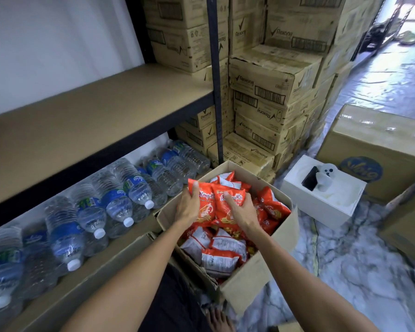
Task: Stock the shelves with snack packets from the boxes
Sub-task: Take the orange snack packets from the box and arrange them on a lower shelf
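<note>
Left hand grips the left edge of a small bunch of snack packets, thumb on the front. Right hand holds the right side of the same bunch, thumb across the print. The hands sit close together, both clamped on the bunch, which sits at the top of the heap in the open box on the floor.

Step, as judged: pick-up from the box, with no packet yet on the shelf. The next move calls for lifting the bunch clear of the box walls, then carrying it up and left onto the shelf board while keeping both sides pinched.

Materials: the packets are glossy orange-red film with white printed backs. They look puffed and crinkly, and probably slide on one another. The box is soft corrugated cardboard with ragged flaps. The shelf is a matte brown board in a dark metal frame. On the level below lie water bottles of clear ribbed plastic with blue labels and white caps. Printed brown cartons are stacked behind.
</note>
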`<state>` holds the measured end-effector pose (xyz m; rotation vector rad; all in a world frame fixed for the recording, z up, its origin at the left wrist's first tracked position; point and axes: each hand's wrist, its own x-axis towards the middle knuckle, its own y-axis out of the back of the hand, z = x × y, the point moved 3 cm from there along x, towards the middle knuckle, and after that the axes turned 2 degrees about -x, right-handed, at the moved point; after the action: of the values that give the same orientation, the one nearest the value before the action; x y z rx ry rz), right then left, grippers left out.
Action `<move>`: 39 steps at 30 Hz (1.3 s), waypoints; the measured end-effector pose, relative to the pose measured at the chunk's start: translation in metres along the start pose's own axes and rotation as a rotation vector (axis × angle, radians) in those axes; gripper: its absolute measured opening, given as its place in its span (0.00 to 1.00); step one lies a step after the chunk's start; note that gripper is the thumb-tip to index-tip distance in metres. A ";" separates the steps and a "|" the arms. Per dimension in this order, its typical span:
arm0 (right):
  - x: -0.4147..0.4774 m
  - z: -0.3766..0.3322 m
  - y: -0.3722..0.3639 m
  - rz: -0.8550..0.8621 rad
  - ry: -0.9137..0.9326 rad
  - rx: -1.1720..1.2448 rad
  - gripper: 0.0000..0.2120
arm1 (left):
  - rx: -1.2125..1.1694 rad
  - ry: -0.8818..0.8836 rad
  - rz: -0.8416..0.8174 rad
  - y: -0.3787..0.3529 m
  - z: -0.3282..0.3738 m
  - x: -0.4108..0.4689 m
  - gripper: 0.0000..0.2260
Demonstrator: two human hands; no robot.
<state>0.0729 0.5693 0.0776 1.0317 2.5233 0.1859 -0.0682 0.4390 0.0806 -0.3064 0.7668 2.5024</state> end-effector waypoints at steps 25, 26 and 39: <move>-0.148 -0.242 -0.139 -0.490 0.415 0.076 0.33 | -0.244 -0.421 0.485 0.309 0.057 -0.181 0.21; -0.156 -0.249 -0.147 -0.512 0.442 0.050 0.33 | -0.246 -0.431 0.497 0.322 0.056 -0.189 0.20; -0.250 -0.325 -0.270 -0.737 0.645 0.129 0.33 | -0.267 -0.393 0.836 0.484 0.009 -0.286 0.30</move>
<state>-0.0748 0.2113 0.3794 -0.0075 3.3389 0.1521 -0.0795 -0.0161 0.4105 0.5236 0.4375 3.2892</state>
